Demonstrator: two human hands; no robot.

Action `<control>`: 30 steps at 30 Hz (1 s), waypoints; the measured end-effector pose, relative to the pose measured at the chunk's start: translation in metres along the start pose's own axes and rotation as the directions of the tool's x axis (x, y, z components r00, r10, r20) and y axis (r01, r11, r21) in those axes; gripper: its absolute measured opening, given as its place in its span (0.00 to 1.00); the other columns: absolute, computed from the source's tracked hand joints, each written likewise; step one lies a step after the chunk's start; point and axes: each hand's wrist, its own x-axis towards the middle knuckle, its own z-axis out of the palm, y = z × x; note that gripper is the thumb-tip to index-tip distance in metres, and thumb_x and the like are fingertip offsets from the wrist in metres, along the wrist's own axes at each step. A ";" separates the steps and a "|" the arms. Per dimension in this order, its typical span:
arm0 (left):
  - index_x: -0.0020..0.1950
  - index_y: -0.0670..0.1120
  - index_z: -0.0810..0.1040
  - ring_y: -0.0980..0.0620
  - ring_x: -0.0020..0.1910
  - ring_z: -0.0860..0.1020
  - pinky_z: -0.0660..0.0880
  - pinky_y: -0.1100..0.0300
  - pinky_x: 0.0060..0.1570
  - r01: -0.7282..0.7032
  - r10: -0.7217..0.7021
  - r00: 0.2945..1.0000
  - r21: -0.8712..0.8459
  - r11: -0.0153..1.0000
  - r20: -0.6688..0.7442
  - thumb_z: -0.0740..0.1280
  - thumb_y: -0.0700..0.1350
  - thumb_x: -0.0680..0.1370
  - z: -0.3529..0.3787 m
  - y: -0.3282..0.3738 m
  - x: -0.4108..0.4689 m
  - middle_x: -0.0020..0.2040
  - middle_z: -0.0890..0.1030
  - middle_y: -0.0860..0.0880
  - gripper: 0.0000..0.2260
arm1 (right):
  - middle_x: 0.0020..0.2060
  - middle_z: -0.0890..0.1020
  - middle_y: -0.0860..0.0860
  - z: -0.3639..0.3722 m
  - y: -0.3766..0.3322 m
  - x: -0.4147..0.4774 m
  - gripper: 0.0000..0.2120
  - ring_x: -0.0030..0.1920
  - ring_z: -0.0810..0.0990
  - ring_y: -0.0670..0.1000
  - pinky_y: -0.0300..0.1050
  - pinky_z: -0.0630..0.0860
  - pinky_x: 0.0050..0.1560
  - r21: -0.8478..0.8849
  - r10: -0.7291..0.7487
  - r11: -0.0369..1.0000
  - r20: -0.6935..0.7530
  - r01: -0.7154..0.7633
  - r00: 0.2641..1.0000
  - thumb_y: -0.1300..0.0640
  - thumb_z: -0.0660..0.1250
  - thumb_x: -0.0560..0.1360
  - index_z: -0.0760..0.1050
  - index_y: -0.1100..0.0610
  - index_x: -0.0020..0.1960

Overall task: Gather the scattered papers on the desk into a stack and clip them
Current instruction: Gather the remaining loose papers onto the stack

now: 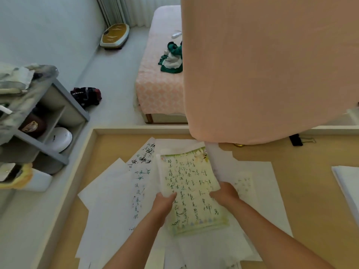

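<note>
Sheet [192, 191] with green border over loose papers [108, 200] on tabletop [310, 191]; left hand [165, 202] pinches its left edge, right hand [225, 193] seemingly its right. Square edges before clipping.

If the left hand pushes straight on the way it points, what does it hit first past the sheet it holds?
The left hand points up-right along the green sheet. Beyond it, likely white papers, then the peach cloth; depth unclear.
</note>
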 end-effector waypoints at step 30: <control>0.75 0.43 0.58 0.39 0.68 0.67 0.68 0.49 0.63 -0.008 0.162 0.936 0.443 0.896 -0.311 0.74 0.50 0.72 -0.020 -0.022 0.012 0.71 0.64 0.40 0.38 | 0.51 0.81 0.53 -0.021 0.060 0.010 0.18 0.50 0.79 0.57 0.45 0.78 0.40 0.244 0.051 0.970 -0.264 0.016 0.963 0.64 0.62 0.72 0.76 0.52 0.59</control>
